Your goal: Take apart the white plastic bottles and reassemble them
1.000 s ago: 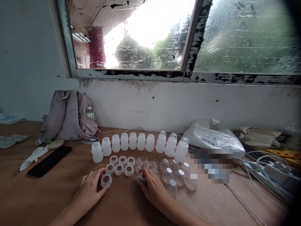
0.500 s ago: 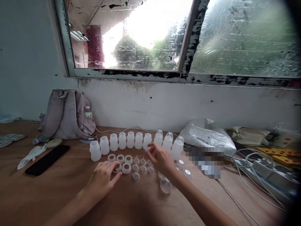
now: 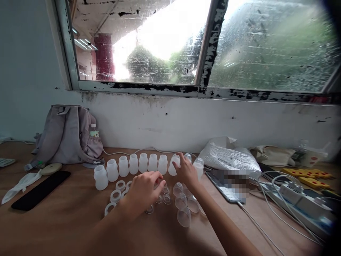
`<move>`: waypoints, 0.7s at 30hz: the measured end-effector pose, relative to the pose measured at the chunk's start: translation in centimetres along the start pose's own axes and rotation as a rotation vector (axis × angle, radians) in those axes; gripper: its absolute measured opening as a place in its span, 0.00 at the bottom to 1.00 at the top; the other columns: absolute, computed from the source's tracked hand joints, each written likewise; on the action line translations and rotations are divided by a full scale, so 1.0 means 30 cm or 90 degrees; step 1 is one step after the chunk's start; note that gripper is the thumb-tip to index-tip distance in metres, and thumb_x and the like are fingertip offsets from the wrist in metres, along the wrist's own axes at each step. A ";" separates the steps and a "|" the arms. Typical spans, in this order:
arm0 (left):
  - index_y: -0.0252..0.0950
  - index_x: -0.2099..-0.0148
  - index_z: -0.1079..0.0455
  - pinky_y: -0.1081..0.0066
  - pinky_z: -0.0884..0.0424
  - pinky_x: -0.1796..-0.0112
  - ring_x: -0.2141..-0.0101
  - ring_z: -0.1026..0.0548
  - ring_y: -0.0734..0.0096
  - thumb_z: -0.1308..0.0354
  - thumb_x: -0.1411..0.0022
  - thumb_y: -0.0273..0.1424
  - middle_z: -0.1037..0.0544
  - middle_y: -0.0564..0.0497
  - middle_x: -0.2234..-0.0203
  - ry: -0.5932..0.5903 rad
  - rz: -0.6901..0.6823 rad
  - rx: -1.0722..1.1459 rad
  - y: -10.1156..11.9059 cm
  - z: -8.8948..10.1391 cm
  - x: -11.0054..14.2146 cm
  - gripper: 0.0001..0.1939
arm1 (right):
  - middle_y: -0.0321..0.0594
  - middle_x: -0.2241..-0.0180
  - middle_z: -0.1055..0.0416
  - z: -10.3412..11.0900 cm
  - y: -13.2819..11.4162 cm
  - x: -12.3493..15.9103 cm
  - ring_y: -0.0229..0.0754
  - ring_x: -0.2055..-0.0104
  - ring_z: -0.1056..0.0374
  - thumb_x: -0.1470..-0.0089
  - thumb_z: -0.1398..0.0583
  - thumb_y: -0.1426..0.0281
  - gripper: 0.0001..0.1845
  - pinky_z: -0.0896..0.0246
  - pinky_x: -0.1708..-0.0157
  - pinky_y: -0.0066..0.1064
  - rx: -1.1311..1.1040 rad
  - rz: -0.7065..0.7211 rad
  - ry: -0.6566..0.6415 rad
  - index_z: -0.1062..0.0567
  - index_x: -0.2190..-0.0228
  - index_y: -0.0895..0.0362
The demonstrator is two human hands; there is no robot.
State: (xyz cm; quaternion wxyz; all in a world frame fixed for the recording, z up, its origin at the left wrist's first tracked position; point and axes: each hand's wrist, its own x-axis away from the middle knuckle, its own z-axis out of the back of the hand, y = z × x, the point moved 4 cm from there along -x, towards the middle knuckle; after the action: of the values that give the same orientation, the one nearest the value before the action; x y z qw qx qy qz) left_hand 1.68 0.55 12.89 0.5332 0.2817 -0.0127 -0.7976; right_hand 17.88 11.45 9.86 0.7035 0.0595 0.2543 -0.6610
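Observation:
My left hand (image 3: pixel 145 190) reaches over the cluster of clear teats (image 3: pixel 166 199), its fingers bent and a gap showing between thumb and fingertips. It hides some teats and part of the group of translucent collar rings (image 3: pixel 115 196). My right hand (image 3: pixel 188 172) is at the right end of a curved row of small frosted bottles (image 3: pixel 143 163), thumb and index finger apart beside a bottle with a clear top (image 3: pixel 173 167). Whether they touch it I cannot tell. Clear domed caps (image 3: pixel 183 216) lie below my right wrist, partly covered by the forearm.
A grey backpack (image 3: pixel 66 135), a black phone-like slab (image 3: pixel 41 190) and a white cloth-like strip (image 3: pixel 22 186) sit left. Right are a silvery plastic package (image 3: pixel 229 158), a phone (image 3: pixel 221 186) on a white cable, and a power strip (image 3: pixel 306 202). The wall and window stand behind.
My left hand has moved right, from the collar rings to the teats. My right hand has shifted slightly up and right towards the bottles with clear tops. The view has turned a little.

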 end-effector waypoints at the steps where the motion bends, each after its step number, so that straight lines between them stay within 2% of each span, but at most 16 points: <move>1: 0.41 0.65 0.33 0.74 0.38 0.71 0.71 0.28 0.72 0.54 0.40 0.34 0.26 0.56 0.72 0.014 -0.004 -0.001 -0.005 -0.002 -0.004 0.09 | 0.45 0.61 0.35 0.004 -0.005 0.011 0.44 0.68 0.33 0.46 0.49 0.62 0.18 0.50 0.75 0.29 0.003 0.010 0.030 0.39 0.54 0.53; 3: 0.40 0.66 0.33 0.73 0.37 0.70 0.69 0.29 0.72 0.54 0.40 0.33 0.26 0.55 0.71 0.039 -0.013 -0.007 -0.020 -0.009 -0.008 0.09 | 0.45 0.59 0.36 0.007 -0.014 0.025 0.43 0.68 0.34 0.47 0.48 0.62 0.16 0.50 0.76 0.29 -0.005 0.030 0.062 0.38 0.57 0.55; 8: 0.40 0.64 0.33 0.71 0.34 0.67 0.67 0.29 0.70 0.53 0.40 0.31 0.26 0.54 0.71 0.083 -0.029 -0.020 -0.063 -0.019 -0.005 0.08 | 0.44 0.64 0.33 0.022 -0.020 0.017 0.43 0.68 0.35 0.48 0.47 0.68 0.11 0.47 0.73 0.30 -0.081 0.043 0.077 0.38 0.62 0.58; 12: 0.40 0.59 0.34 0.69 0.32 0.63 0.63 0.30 0.68 0.51 0.42 0.31 0.27 0.52 0.65 0.125 -0.041 0.021 -0.065 0.008 -0.005 0.09 | 0.45 0.64 0.33 0.125 -0.042 0.022 0.42 0.70 0.35 0.51 0.45 0.67 0.16 0.43 0.69 0.32 -0.185 0.063 0.149 0.36 0.60 0.59; 14: 0.40 0.54 0.37 0.66 0.33 0.59 0.59 0.31 0.66 0.48 0.43 0.34 0.29 0.51 0.61 0.147 -0.061 0.049 -0.052 0.025 -0.002 0.13 | 0.44 0.65 0.33 0.195 -0.069 0.045 0.40 0.73 0.35 0.52 0.44 0.64 0.16 0.42 0.69 0.33 -0.254 0.077 0.160 0.34 0.62 0.59; 16: 0.40 0.49 0.41 0.63 0.34 0.57 0.55 0.33 0.62 0.45 0.47 0.40 0.31 0.48 0.56 0.164 -0.087 0.060 -0.034 0.039 0.004 0.23 | 0.41 0.68 0.32 0.249 -0.105 0.080 0.38 0.77 0.36 0.53 0.44 0.61 0.15 0.41 0.72 0.32 -0.353 0.085 0.103 0.32 0.65 0.58; 18: 0.40 0.47 0.45 0.63 0.34 0.58 0.55 0.33 0.60 0.44 0.49 0.45 0.32 0.47 0.54 0.169 -0.084 0.058 -0.021 0.045 0.012 0.30 | 0.36 0.74 0.32 0.271 -0.153 0.123 0.37 0.79 0.35 0.52 0.44 0.60 0.15 0.41 0.78 0.29 -0.501 0.110 -0.050 0.33 0.64 0.56; 21: 0.41 0.52 0.42 0.68 0.32 0.70 0.67 0.28 0.65 0.49 0.46 0.46 0.28 0.51 0.65 0.121 -0.024 0.058 -0.016 0.042 0.022 0.22 | 0.32 0.77 0.34 0.285 -0.207 0.183 0.37 0.79 0.34 0.50 0.45 0.59 0.15 0.40 0.80 0.27 -0.650 0.138 -0.205 0.36 0.63 0.54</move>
State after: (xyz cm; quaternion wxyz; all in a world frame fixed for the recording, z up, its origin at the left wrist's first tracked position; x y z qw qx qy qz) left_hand 0.49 -0.16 13.52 0.5037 0.3798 0.0070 -0.7759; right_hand 14.30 2.18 16.41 0.7372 -0.3656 0.4244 -0.3779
